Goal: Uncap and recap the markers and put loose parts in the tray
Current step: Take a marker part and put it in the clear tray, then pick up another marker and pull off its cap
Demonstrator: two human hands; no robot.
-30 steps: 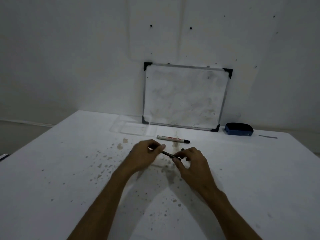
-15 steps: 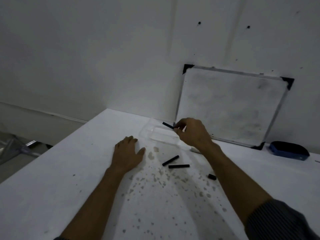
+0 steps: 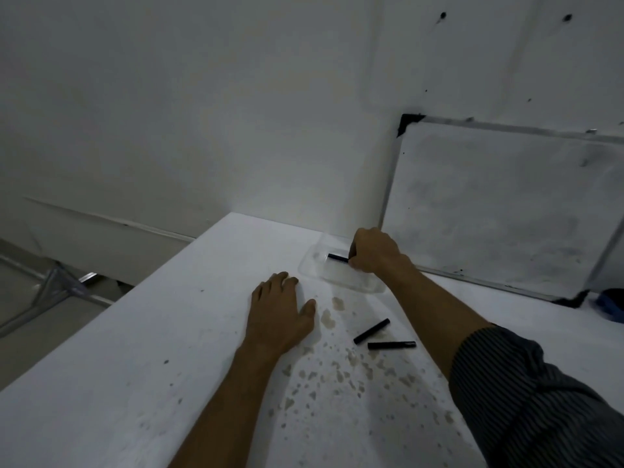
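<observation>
A clear plastic tray lies on the white table near the wall. My right hand hovers over the tray, its fingers pinched on a short black marker part that points left just above the tray floor. Flat on the table, palm down with fingers spread, rests my left hand, a little in front of the tray's near corner. Two more black marker pieces lie loose on the table to the right of my left hand, under my right forearm.
A framed whiteboard leans on the wall behind the tray. A blue eraser sits at the right edge of view. The table top is spotted with brown stains; its left edge drops to the floor, where a metal frame stands.
My hands separated from the marker held between them. The right hand carried one black part to the tray and lowered it in; the left hand settled flat on the table. The view swung left.
</observation>
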